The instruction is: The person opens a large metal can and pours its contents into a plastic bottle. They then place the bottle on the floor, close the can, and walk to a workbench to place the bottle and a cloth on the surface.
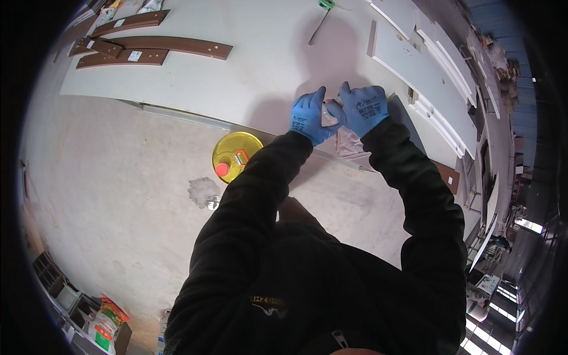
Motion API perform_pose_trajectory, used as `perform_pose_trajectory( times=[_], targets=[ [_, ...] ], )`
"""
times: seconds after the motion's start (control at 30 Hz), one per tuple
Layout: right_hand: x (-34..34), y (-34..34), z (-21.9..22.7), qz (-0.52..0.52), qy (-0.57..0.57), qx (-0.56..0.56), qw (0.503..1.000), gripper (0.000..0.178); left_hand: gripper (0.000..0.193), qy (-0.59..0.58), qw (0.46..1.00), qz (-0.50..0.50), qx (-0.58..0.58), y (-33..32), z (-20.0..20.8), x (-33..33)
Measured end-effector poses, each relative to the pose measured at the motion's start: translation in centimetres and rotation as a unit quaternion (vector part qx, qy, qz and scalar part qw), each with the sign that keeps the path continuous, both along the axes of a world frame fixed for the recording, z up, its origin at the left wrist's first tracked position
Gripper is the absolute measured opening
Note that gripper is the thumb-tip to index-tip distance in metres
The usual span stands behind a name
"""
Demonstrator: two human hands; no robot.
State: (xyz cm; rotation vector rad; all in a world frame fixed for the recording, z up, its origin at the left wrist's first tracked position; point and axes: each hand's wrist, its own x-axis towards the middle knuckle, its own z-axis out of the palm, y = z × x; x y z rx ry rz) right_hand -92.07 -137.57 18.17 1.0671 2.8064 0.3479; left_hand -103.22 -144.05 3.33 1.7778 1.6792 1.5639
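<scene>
Both of my hands wear blue work gloves and meet close together over the near edge of a pale work table (248, 80). My left hand (309, 116) has its fingers curled inward. My right hand (363, 109) is closed too, its thumb side close to the left. Between them shows a small pale, shiny piece (327, 113), mostly covered by the gloves, so its kind is unclear. Beneath my right wrist, a crumpled pinkish-grey cloth (350, 145) lies at the table edge.
Brown curved boards (177, 45) lie at the far left; white panels (423, 80) are stacked at the right. A green-handled thin tool (322, 18) lies at the far side. On the floor left of my arm stands a yellow-topped can (241, 144) with a red cap.
</scene>
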Motion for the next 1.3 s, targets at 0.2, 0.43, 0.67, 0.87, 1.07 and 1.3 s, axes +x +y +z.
perform_pose_trajectory(
  times=[0.2, 0.43, 0.67, 0.87, 1.07, 1.3],
  targets=[
    [1.1, 2.1, -0.1, 0.184, 0.068, 0.043, 0.98, 0.048, 0.092, -0.001, 1.0, -0.006, -0.012, 0.0, -0.2, 0.0],
    [1.5, 2.9, 3.0, 0.311, 0.041, -0.032, 0.949, 0.046, 0.094, 0.043, 0.998, -0.028, -0.037, 0.7, -0.2, -0.5],
    [2.1, 4.8, 4.0, 0.273, 0.106, -0.18, 0.939, 0.062, 0.095, -0.003, 0.998, -0.024, -0.056, 0.3, -0.6, -0.2],
    [2.0, 5.1, 2.4, 0.296, 0.087, -0.19, 0.932, 0.064, 0.091, -0.019, 0.999, -0.022, -0.046, 0.3, -0.3, -0.3],
    [2.2, 4.8, 2.3, 0.273, 0.058, -0.153, 0.948, 0.057, 0.088, -0.009, 0.999, 0.01, -0.033, -0.3, 0.4, -0.2],
    [0.1, 2.8, 3.6, 0.088, -0.053, -0.181, 0.978, 0.054, 0.091, -0.013, 0.999, 0.002, -0.034, -0.1, 0.0, -0.2]
  ],
)
